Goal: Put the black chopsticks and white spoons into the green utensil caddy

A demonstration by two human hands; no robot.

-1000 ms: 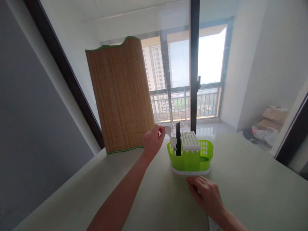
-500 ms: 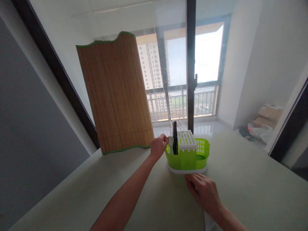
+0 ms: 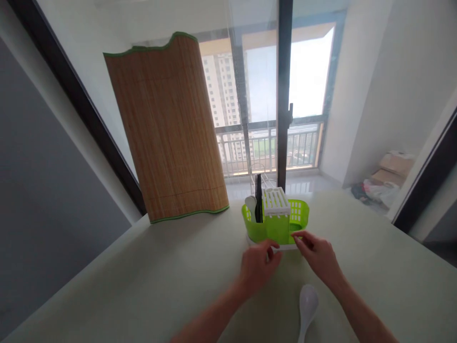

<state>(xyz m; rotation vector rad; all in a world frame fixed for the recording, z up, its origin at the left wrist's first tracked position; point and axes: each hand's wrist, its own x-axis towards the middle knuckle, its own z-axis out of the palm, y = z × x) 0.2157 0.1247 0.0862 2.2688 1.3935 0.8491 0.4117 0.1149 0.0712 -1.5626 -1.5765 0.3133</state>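
Note:
A green basket [image 3: 277, 230] on a white base stands on the pale table, with a white slotted rack [image 3: 276, 202] over its middle. Black chopsticks [image 3: 259, 200] and a white spoon [image 3: 251, 205] stand upright in its left compartment. My left hand [image 3: 259, 264] is just before the basket's front, fingers curled and apart, holding nothing that I can see. Close to the basket's front right is my right hand [image 3: 317, 255], thumb and index fingertip near each other; what lies between them, if anything, is too small to tell. A white ladle [image 3: 307, 305] lies on the table between my forearms.
A bamboo mat [image 3: 167, 133] with green edging stands upright at the back left of the table [image 3: 160, 281]. Behind the table are a glass door with a dark frame [image 3: 283, 95] and cardboard boxes [image 3: 396, 164] on the floor at the right.
My left hand has let go of the white spoon and come down to the basket's front. My right hand has moved up and right, towards the basket. More of the ladle shows.

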